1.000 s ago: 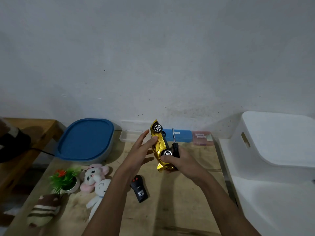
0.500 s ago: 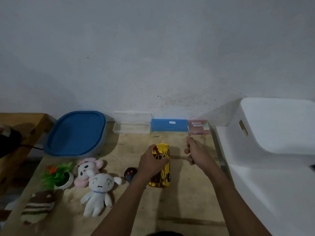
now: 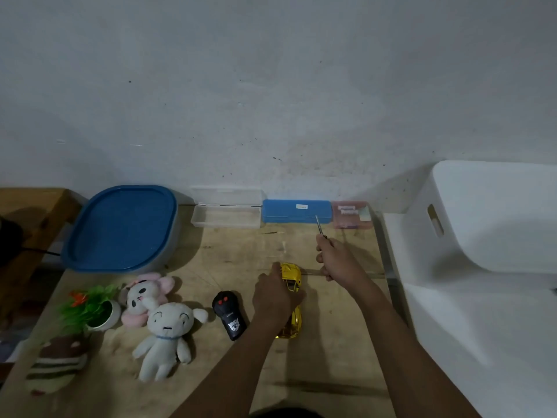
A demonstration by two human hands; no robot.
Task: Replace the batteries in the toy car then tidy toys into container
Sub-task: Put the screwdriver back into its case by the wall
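The gold toy car point(image 3: 291, 282) stands on its wheels on the wooden table point(image 3: 316, 357), nose toward the wall. My left hand point(image 3: 272, 294) grips it from the left side and covers its middle. My right hand point(image 3: 336, 260) holds a screwdriver point(image 3: 319, 225) a little to the right of the car, its metal shaft pointing up toward the blue case point(image 3: 297, 211). A black remote control point(image 3: 229, 315) lies just left of the car. The big white container point(image 3: 470, 224) stands at the right of the table.
A blue-lidded tub point(image 3: 120, 229) sits at the back left, with an open clear case point(image 3: 226, 214) and a pink box point(image 3: 351, 215) along the wall. A pink plush point(image 3: 144, 297), white plush point(image 3: 165, 336), small potted plant point(image 3: 90, 309) and striped plush point(image 3: 57, 363) lie at the left.
The car went from being held up on its side to standing on its wheels on the table. My right hand let go of it and moved right with the screwdriver.
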